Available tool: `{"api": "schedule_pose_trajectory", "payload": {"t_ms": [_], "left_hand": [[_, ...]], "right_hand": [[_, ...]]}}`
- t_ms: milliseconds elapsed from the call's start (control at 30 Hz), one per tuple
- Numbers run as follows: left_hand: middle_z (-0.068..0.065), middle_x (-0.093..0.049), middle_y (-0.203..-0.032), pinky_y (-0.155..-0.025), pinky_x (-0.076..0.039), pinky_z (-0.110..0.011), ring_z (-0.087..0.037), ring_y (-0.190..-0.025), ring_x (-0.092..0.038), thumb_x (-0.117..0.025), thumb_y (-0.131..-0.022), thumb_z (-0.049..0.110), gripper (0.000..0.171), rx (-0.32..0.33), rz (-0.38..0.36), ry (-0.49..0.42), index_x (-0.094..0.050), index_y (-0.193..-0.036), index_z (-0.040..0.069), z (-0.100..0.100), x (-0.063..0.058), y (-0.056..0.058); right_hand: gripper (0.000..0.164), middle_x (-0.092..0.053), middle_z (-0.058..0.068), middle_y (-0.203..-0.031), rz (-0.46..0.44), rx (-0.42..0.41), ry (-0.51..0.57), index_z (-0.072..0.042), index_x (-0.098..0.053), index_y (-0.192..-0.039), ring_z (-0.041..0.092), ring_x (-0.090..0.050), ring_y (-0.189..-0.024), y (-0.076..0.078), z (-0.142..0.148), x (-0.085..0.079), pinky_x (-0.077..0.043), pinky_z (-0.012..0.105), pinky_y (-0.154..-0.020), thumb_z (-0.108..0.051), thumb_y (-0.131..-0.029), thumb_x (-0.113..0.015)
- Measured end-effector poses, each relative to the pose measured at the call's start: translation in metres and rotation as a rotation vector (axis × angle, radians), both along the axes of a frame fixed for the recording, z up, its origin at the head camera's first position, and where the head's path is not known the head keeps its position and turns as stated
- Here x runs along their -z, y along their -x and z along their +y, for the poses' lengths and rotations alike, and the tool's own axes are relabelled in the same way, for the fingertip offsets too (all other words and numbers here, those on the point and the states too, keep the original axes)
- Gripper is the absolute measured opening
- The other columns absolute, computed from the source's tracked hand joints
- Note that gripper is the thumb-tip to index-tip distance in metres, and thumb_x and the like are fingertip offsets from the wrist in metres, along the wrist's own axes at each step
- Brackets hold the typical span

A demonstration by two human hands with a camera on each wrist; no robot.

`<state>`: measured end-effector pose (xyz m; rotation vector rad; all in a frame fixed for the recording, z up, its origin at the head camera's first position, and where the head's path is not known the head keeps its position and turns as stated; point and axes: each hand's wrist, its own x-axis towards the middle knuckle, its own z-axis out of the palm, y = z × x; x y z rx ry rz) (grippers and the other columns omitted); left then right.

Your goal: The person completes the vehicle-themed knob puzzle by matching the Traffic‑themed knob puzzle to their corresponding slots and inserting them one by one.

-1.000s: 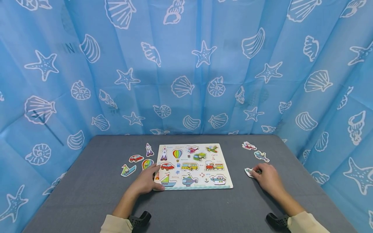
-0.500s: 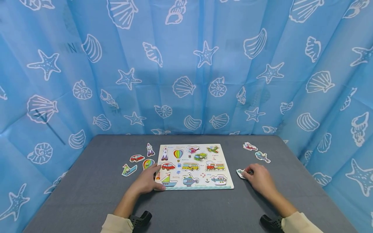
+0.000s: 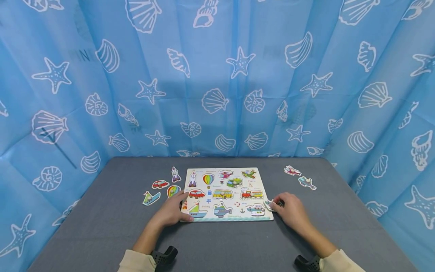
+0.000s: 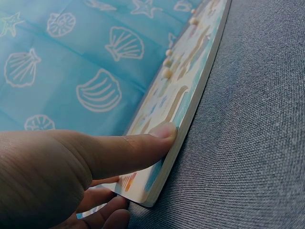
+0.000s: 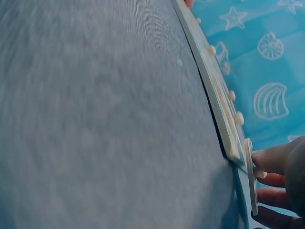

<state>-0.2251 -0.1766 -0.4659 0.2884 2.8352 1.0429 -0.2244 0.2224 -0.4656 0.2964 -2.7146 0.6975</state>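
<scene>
A wooden knob puzzle board [image 3: 234, 219] with printed vehicles lies on the grey table. My left hand [image 3: 170, 209] holds its near left corner, the thumb on top and the fingers at the left edge. In my right hand [image 3: 289, 209], the fingers pinch a small white-edged puzzle piece [image 3: 269, 205] by its knob. The right wrist view shows this puzzle piece [image 5: 251, 176] edge-on, close to the board's right end, above the table. It overlaps the board's right edge in the head view, next to the ship recess [image 3: 256, 210]. The hand partly hides its picture.
Left of the board lie a rocket piece [image 3: 176, 174], a red car piece [image 3: 159, 184], a balloon piece [image 3: 173, 190] and a sailboat piece [image 3: 151, 198]. At the right lie a helicopter piece [image 3: 292, 170] and a submarine piece [image 3: 307, 183]. A blue curtain [image 3: 217, 124] hangs behind.
My right hand has carried the puzzle piece leftward, from the table right of the board to the board's right edge. The left hand stays on the board's corner.
</scene>
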Motion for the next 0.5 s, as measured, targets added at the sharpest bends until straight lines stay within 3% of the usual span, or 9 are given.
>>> {"api": "schedule_pose_trajectory", "payload": {"t_ms": [300,500], "left_hand": [[-0.023,-0.039,-0.147,-0.105,-0.030,-0.057,-0.043,-0.135,-0.034,-0.091,-0.065,0.023,0.091,-0.008,-0.007,0.001,-0.047,-0.142,0.000,0.001,0.000,0.000],[-0.023,-0.039,-0.147,-0.105,-0.030,-0.058,-0.043,-0.135,-0.034,-0.091,-0.065,0.023,0.092,-0.009,-0.009,0.003,-0.047,-0.142,0.000,0.001,0.000,0.000]], "right_hand": [[0.015,-0.061,0.000,-0.082,-0.039,-0.023,0.012,-0.015,-0.065,-0.076,0.019,-0.051,-0.079,-0.004,-0.019,0.000,-0.040,0.040,-0.069,-0.015,-0.078,-0.080],[0.019,-0.061,-0.001,-0.082,-0.005,-0.058,0.012,-0.017,-0.064,-0.074,0.018,-0.051,-0.079,-0.007,-0.030,0.001,-0.041,0.039,-0.069,-0.014,-0.076,-0.083]]}}
